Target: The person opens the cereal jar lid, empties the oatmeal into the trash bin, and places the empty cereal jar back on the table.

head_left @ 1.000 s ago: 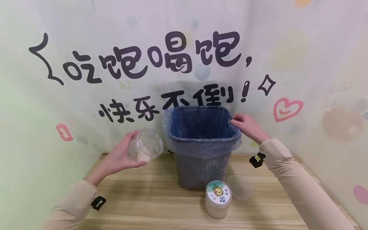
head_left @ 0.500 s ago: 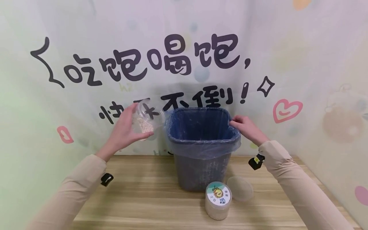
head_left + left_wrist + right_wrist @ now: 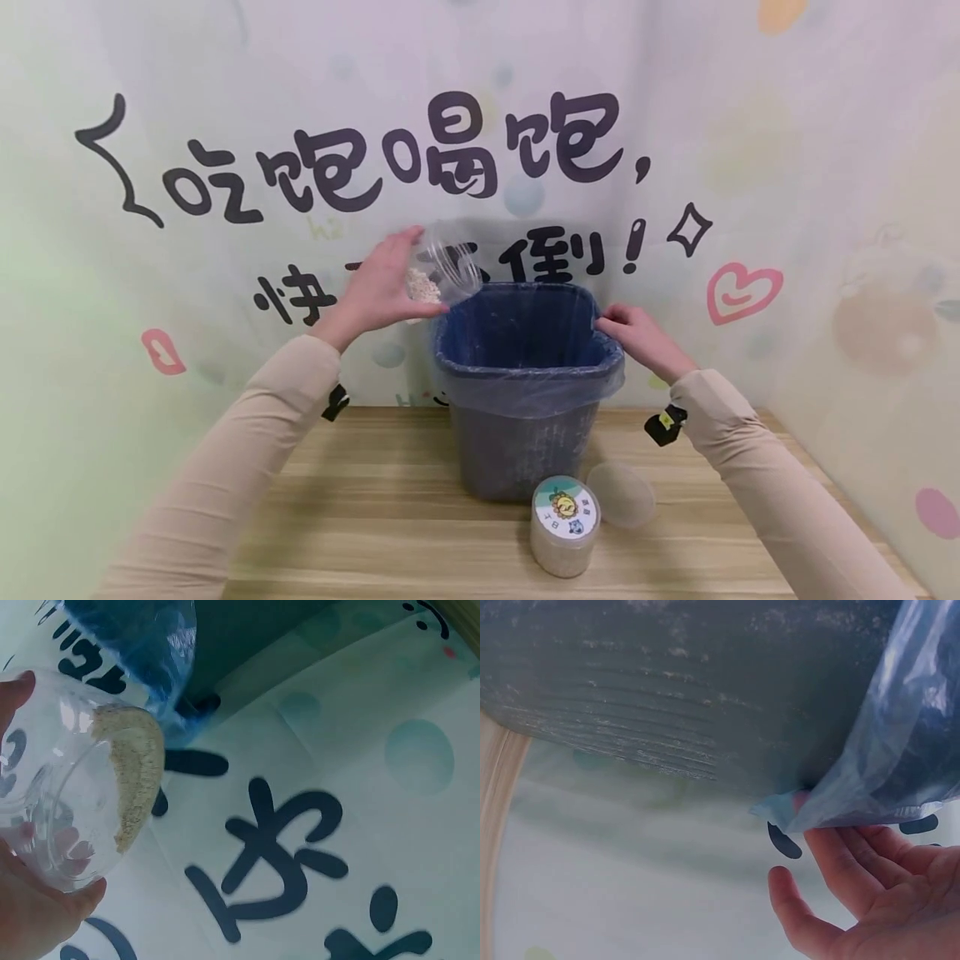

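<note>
Clear jar [image 3: 455, 254], just above the centre of the head frame, tilts mouth toward the right with pale grains [image 3: 423, 287] along its lower side; the left hand [image 3: 381, 287] is clamped around it, near the bin [image 3: 517, 454]; right of centre, the right hand [image 3: 641, 335] grips the blue liner [image 3: 517, 393] at the rim; a labelled tub [image 3: 565, 533] stands lower right of centre, beside a translucent disc [image 3: 628, 496].
</note>
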The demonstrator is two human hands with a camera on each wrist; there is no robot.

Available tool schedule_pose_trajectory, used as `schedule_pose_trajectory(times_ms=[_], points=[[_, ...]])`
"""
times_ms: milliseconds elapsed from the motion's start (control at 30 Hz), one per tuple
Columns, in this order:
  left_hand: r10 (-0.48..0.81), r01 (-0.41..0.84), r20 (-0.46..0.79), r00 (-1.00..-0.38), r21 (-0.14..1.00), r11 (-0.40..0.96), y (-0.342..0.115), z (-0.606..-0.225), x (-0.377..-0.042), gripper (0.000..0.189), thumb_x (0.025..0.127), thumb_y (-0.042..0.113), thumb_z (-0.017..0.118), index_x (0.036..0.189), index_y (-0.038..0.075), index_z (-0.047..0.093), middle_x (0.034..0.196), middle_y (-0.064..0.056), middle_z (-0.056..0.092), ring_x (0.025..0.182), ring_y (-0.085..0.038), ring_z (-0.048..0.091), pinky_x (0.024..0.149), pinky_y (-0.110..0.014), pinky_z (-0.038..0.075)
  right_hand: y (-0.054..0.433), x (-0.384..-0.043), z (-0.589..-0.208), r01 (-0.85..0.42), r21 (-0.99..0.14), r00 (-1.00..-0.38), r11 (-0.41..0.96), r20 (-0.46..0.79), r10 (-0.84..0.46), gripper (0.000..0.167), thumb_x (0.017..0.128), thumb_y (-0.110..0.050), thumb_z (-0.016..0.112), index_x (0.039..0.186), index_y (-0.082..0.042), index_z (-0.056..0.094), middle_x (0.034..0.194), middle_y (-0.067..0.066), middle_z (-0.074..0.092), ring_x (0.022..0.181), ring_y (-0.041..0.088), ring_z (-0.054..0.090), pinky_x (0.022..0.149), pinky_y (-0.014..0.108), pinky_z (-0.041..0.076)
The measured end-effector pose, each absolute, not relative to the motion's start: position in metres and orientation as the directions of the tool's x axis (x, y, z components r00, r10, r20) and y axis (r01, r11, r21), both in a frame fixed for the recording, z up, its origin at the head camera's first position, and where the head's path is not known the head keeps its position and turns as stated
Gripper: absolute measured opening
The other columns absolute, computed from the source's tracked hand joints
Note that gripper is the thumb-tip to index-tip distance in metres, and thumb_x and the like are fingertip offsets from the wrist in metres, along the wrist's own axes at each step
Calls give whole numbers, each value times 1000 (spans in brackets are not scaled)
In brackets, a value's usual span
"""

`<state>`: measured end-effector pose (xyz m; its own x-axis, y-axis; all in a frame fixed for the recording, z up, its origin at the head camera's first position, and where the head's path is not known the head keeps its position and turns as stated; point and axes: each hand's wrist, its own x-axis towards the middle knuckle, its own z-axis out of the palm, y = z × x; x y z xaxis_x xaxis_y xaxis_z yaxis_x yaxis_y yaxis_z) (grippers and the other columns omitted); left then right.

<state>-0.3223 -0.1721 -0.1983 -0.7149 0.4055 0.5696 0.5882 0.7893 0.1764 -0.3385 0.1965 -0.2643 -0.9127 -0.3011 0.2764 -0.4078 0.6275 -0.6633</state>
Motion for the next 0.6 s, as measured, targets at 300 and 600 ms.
schedule_pose_trajectory(times_ms=[300, 600], points=[[491, 545, 512, -705, -52, 837, -159, -200, -327, 107, 57, 36, 89, 140, -2, 33, 134, -25, 45, 124, -41, 40, 108, -53, 28, 198, -340, -265, -403, -680, -915, 612, 271, -300, 31, 99, -19, 46, 105, 9, 59, 93, 15, 61, 84, 27, 52, 75, 34, 45], [540, 533, 411, -735, -143, 834, -152, -186, -327, 100, 58, 31, 86, 139, 0, 35, 134, -24, 46, 128, -41, 37, 112, -57, 15, 199, -342, -268, -413, -703, -910, 579, 294, -292, 27, 97, -16, 49, 100, 8, 59, 88, 12, 60, 81, 25, 52, 74, 33, 44]])
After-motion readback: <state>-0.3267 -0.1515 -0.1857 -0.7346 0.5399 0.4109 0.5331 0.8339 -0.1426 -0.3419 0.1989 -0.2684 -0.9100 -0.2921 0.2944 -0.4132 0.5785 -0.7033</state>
